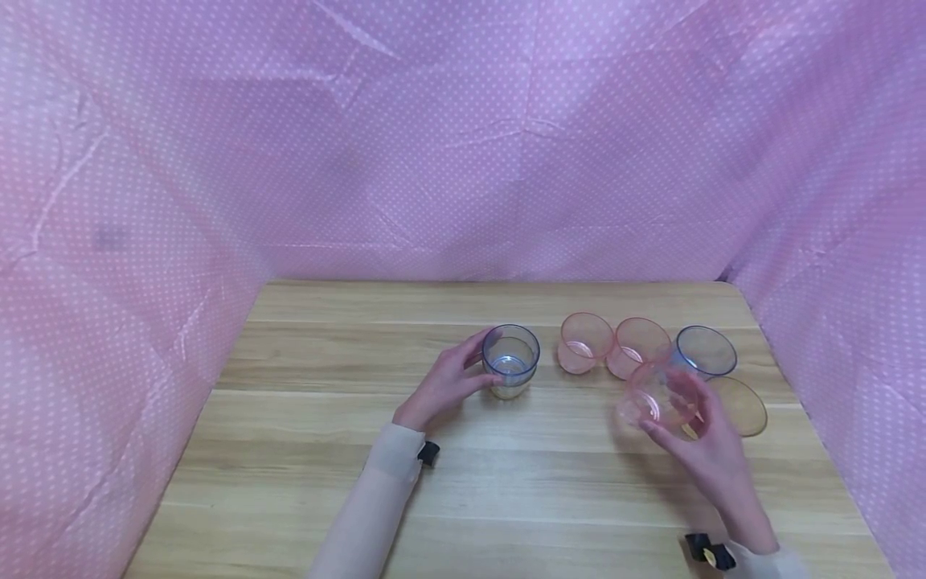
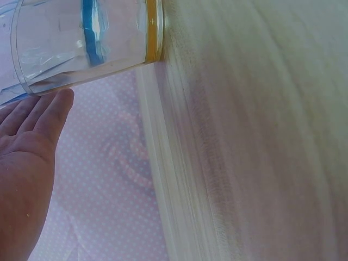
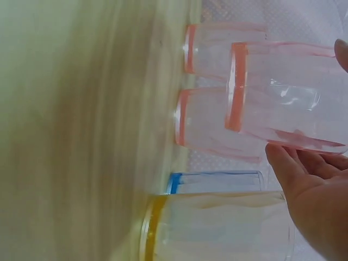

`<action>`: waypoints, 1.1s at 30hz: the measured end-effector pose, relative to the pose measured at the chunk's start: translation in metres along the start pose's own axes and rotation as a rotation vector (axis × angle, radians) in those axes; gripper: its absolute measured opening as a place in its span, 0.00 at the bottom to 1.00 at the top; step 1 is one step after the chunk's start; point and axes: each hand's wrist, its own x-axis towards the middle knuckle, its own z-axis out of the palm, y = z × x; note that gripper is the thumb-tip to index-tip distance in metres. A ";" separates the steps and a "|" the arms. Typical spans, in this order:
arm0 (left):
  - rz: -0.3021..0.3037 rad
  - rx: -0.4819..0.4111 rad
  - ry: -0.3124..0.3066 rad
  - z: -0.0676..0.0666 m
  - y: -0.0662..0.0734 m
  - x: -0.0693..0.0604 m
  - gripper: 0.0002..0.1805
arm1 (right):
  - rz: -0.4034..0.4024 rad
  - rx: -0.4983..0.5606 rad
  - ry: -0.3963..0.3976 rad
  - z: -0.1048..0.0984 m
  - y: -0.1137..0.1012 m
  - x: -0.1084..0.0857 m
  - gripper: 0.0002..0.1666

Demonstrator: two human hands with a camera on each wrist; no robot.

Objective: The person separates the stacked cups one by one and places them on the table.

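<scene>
A clear cup with a blue rim [image 1: 512, 362] stands nested inside a yellow-based cup [image 1: 510, 393] on the table. My left hand [image 1: 444, 384] grips this pair from the left side, thumb in front and fingers behind. In the left wrist view, the blue base band [image 2: 93, 32] shows through the outer cup's wall, above the yellow band [image 2: 151, 32]. My right hand [image 1: 712, 442] holds a clear pink cup [image 1: 654, 406] between thumb and fingers. The right wrist view has this pink cup [image 3: 288, 95] raised off the table, apart from the cups around it.
Two more pink cups, one left [image 1: 584, 338] and one right [image 1: 640, 347], stand behind the held one. A blue-rimmed cup [image 1: 706, 351] and a yellow-rimmed cup [image 1: 745, 408] stand at the right. Pink dotted cloth [image 1: 463, 161] surrounds the wooden table [image 1: 304, 418].
</scene>
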 end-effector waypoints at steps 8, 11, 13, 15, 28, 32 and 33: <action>-0.008 0.010 0.003 -0.001 0.000 0.000 0.45 | 0.014 -0.011 -0.025 0.004 0.004 0.000 0.51; -0.006 0.007 0.003 -0.001 0.000 0.000 0.46 | 0.026 -0.021 -0.036 0.005 0.006 -0.002 0.53; -0.005 0.005 0.003 -0.001 0.001 0.000 0.46 | 0.036 -0.035 -0.042 0.005 0.007 -0.002 0.54; -0.005 0.001 0.002 -0.001 0.001 0.000 0.45 | 0.043 -0.042 -0.050 0.005 0.008 -0.002 0.54; -0.023 0.009 0.001 -0.001 0.001 0.000 0.45 | 0.044 -0.055 -0.076 0.006 0.010 0.000 0.55; -0.023 0.009 0.003 -0.001 0.000 0.000 0.45 | 0.034 -0.072 -0.079 0.006 0.011 0.000 0.56; -0.023 0.009 0.003 -0.001 0.000 0.000 0.45 | 0.034 -0.075 -0.081 0.006 0.011 0.000 0.56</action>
